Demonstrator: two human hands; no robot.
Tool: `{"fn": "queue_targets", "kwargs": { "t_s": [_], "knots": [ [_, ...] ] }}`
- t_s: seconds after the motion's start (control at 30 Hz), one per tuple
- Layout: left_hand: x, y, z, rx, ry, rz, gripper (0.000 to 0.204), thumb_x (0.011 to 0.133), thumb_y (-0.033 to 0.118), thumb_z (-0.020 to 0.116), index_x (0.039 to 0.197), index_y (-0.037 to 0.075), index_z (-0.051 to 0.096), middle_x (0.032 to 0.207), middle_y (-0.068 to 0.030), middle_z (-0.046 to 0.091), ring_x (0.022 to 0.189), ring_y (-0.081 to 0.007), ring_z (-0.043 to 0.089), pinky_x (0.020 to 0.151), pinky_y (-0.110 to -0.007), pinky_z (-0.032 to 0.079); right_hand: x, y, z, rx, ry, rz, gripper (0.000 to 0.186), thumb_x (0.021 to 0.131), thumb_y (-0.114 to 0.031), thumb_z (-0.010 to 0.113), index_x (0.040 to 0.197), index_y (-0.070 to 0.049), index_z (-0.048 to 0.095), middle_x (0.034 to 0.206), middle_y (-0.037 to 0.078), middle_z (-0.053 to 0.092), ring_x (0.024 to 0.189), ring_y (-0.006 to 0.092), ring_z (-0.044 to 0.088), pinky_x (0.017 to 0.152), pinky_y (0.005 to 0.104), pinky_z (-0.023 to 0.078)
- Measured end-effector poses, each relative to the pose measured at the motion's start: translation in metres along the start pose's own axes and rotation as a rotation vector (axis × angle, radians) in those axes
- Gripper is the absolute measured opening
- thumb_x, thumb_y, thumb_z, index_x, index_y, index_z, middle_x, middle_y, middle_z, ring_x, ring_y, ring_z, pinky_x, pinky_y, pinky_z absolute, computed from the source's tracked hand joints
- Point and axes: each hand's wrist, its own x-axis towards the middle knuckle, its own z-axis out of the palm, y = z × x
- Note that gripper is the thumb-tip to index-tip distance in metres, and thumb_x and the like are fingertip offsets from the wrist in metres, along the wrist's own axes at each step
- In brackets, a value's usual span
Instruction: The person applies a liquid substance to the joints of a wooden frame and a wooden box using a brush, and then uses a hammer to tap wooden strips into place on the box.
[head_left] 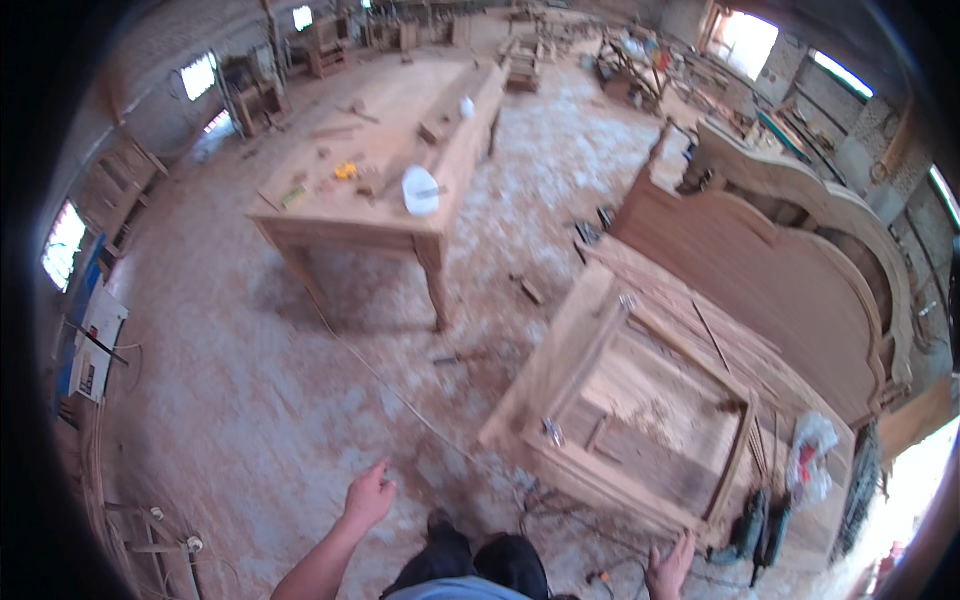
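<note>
Head view shows both my hands low in the picture, and neither one holds anything. My left hand point(369, 495) is lifted in the air over the sawdust floor point(240, 400), loosely open, with one finger pointing forward and touching nothing. My right hand point(670, 570) is open too, fingers spread, and it is just beside the near corner of the wooden cabinet frame point(620, 420); I cannot tell if the fingertips really touch the wood. Between my hands I see my dark trousers and shoes.

This frame lies flat on a low stack of boards, with its open inside facing up, and it is the nearest thing to my right hand. Two small metal fittings sit on its left edge. To the right of the frame, two dark power tools point(760, 525) lie side by side, and a white plastic bag point(812, 455) lies just behind them. A thin cord point(400, 395) runs over the floor from the frame toward the workbench point(380, 165), which stands well apart ahead of me with a white bowl point(421, 190) on it. A carved headboard point(780, 270) leans behind the frame.
</note>
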Motion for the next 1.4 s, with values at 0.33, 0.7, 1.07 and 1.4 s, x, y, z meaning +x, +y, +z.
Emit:
{"fn": "queue_targets", "kwargs": {
  "t_s": [0.33, 0.7, 1.07, 1.4],
  "knots": [
    [0.198, 0.07, -0.057, -0.566, 0.11, 0.016, 0.041, 0.094, 0.019, 0.061, 0.13, 0.001, 0.055, 0.086, -0.0049, 0.065, 0.072, -0.0122, 0.064, 0.063, -0.028, 0.053, 0.023, -0.043, -0.025, 0.192, 0.187, 0.143, 0.078, 0.093, -0.049, 0.057, 0.142, 0.008, 0.039, 0.144, 0.031, 0.041, 0.137, 0.0458, 0.033, 0.115, 0.0514, 0.026],
    [0.532, 0.191, -0.194, -0.07, 0.409, 0.195, 0.041, 0.091, 0.025, 0.06, 0.125, 0.003, 0.061, 0.103, -0.0184, 0.071, 0.093, -0.0333, 0.068, 0.082, -0.044, 0.053, -0.107, -0.034, 0.023, 0.793, -0.001, 1.043, 0.03, 0.091, -0.015, 0.056, 0.117, 0.0, 0.062, 0.103, 0.019, 0.067, 0.091, 0.0324, 0.064, 0.08, 0.0412, 0.053],
    [0.764, 0.189, -0.262, 0.592, 0.197, 0.489, 0.036, 0.094, 0.031, 0.051, 0.112, 0.003, 0.065, 0.107, -0.0202, 0.068, 0.099, -0.0325, 0.067, 0.084, -0.044, 0.051, -0.095, -0.307, -0.036, 0.81, -0.191, 1.321, 0.034, 0.095, -0.023, 0.056, 0.107, 0.008, 0.065, 0.077, 0.012, 0.066, 0.063, 0.0184, 0.065, 0.052, 0.0325, 0.054],
    [0.814, 0.13, -0.256, 0.671, 0.169, 0.86, 0.036, 0.093, 0.032, 0.056, 0.117, 0.006, 0.065, 0.101, -0.0239, 0.068, 0.09, -0.035, 0.066, 0.078, -0.046, 0.051, 0.007, -0.367, -0.079, 1.039, -0.188, 1.281, 0.032, 0.096, -0.021, 0.058, 0.119, 0.002, 0.062, 0.088, 0.009, 0.068, 0.069, 0.0129, 0.064, 0.064, 0.0281, 0.054]
  ]
}}
